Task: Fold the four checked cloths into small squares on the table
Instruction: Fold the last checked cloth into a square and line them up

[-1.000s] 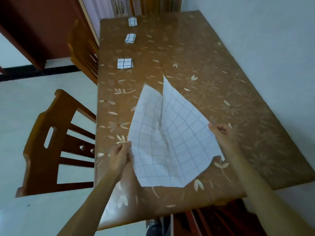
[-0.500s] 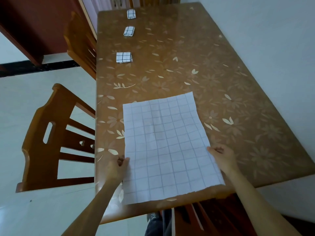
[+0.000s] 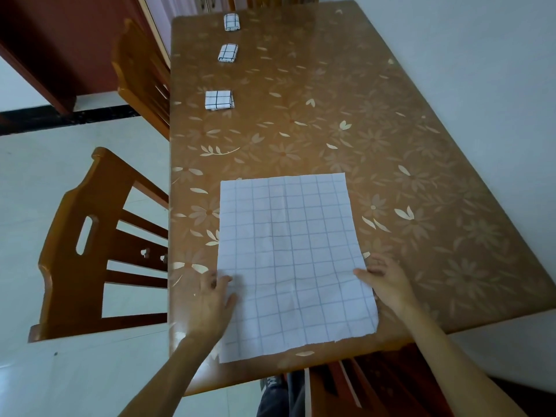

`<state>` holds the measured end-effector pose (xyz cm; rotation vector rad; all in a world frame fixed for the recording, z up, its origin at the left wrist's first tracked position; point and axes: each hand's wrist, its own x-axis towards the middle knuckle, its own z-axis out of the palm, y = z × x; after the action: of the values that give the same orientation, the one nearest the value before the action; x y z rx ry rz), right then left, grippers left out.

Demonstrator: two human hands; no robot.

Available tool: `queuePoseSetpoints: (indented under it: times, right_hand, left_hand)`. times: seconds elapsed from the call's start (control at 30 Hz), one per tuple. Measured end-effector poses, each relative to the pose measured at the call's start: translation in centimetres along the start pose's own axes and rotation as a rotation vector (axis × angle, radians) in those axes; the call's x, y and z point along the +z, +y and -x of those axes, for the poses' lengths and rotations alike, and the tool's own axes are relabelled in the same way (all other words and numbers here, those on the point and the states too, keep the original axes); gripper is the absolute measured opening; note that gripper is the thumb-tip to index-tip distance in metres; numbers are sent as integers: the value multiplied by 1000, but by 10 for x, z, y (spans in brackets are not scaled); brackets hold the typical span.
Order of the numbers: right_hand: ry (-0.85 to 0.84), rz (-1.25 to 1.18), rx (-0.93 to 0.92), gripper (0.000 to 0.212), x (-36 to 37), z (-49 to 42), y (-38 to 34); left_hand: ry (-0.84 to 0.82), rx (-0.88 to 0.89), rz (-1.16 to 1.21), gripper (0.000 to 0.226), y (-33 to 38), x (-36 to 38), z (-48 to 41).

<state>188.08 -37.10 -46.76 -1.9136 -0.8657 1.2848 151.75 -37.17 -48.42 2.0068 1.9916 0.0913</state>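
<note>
1. The unfolded cloth lies spread flat at the near end of the worktop, its near edge close to the front rim. A second ago it hung billowing in the air between both hands.
2. It is thin and white with a faint grey grid, rectangular, lightly creased, and frayed along the near edge.
3. The left hand rests on the cloth's left edge, its fingers straight and spread, gripping nothing.
4. The right hand lays its thumb on the right edge, its fingers loosely bent just beside it; neither hand pinches the cloth as before.
5. Three folded cloths, small bold-checked squares, sit along the left side, well apart.
6. The worktop is glossy brown with pale flower and leaf prints.
7. A slatted wooden chair stands to the left.
</note>
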Motion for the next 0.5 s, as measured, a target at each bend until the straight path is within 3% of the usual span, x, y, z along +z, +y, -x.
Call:
queuePoseSetpoints:
  times: [0.1, 0.23, 0.37, 0.5]
  right_hand:
    - [-58, -13, -30, 27, 10, 0, -5]
    - [-91, 105, 100, 21, 12, -6, 17]
    - [-9, 214, 165, 12, 10, 1, 34]
    - [-5, 288, 160, 10, 8, 2, 44]
  left_hand:
    - [-30, 218, -93, 63, 15, 21, 0]
    - [-170, 542, -152, 60, 51, 51, 11]
    - [-303, 532, -255, 61, 68, 69, 18]
    - [-270, 555, -227, 63, 57, 70, 17]
